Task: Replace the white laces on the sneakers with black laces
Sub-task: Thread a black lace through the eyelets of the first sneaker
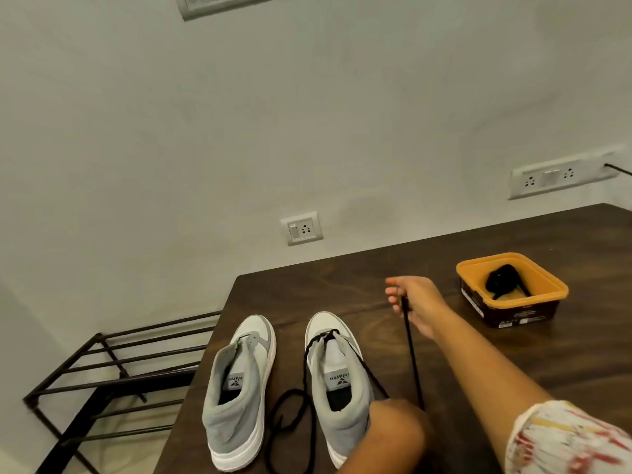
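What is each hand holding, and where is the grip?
The right hand pinches the thin black shoelace at the top of its taut strand. The left hand lies against the laced grey-and-white sneaker; its grip cannot be told.

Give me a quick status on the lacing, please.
Right hand pinches black lace, pulled taut. Left hand at right sneaker, grip unclear. Left sneaker unlaced. Nothing obstructing.

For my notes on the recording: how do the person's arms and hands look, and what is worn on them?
The right arm is bare up to a white sleeve with a red and yellow print. The left forearm shows no sleeve. No glove, watch or ring is visible on the right hand.
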Available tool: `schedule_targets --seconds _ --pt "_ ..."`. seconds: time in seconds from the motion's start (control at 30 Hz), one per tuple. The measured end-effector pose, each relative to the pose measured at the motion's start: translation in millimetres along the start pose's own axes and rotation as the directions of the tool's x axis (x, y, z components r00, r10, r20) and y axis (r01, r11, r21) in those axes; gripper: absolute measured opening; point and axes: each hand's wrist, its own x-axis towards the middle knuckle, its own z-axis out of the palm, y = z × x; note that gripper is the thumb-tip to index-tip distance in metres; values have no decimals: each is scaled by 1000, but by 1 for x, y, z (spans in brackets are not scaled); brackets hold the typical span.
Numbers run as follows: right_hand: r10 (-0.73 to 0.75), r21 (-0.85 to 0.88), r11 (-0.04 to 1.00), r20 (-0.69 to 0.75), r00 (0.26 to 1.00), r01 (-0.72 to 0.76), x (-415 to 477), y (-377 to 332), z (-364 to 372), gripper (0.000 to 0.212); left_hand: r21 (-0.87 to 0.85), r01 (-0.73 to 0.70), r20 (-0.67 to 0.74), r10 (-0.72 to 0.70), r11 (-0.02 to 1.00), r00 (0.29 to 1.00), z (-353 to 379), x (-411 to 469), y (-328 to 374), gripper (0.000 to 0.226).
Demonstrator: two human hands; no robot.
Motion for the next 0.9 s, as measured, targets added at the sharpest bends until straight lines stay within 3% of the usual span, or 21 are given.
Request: schedule_targets --seconds 0.13,0.23,0.27,0.33,0.37,0.4,0.43,0.5,0.57,0.67,0.77,0.9 --pt "-151 -30 988 -50 987 149 -6 -6 0 17 146 -18 -67 28 989 997 6 3 -6 49" --pt "-206 -57 977 -36 978 204 -2 -6 0 18 233 -53 -323 129 971 937 2 -7 -14 41" --pt "-211 -90 974 -24 977 208 0 -4 1 19 194 -43 -475 132 980 870 -2 -8 -20 38" --pt "-244 -214 947 8 970 240 1 0 3 20 -11 35 -764 -31 999 645 -14 -11 -36 31" --pt "-271 -293 918 33 962 268 1 3 4 20 -145 36 -827 -142 989 545 -20 -10 -48 36" --pt "-290 -362 884 69 954 295 1 5 6 21 -288 18 -827 -258 958 500 -22 -10 -60 42" --pt "-292 -419 853 112 950 311 0 7 8 20 -426 8 -762 -364 905 536 -24 -9 -69 44" --pt "-275 -506 797 182 944 330 -5 9 13 16 -566 10 -619 -433 825 655 -21 -7 -78 39" --pt "-269 -563 751 216 939 345 -9 11 18 12 -610 2 -581 -449 793 679 -17 -7 -81 27" --pt "-255 -566 749 236 938 346 -18 17 25 10 -701 -7 -492 -477 713 729 -12 -8 -86 30" --pt "-241 -531 783 222 945 325 -28 23 32 10 -823 -68 -368 -439 564 820 -9 -16 -100 25" --pt "-237 -508 804 202 950 308 -41 30 39 10 -909 -94 -279 -426 406 860 3 -29 -113 13"
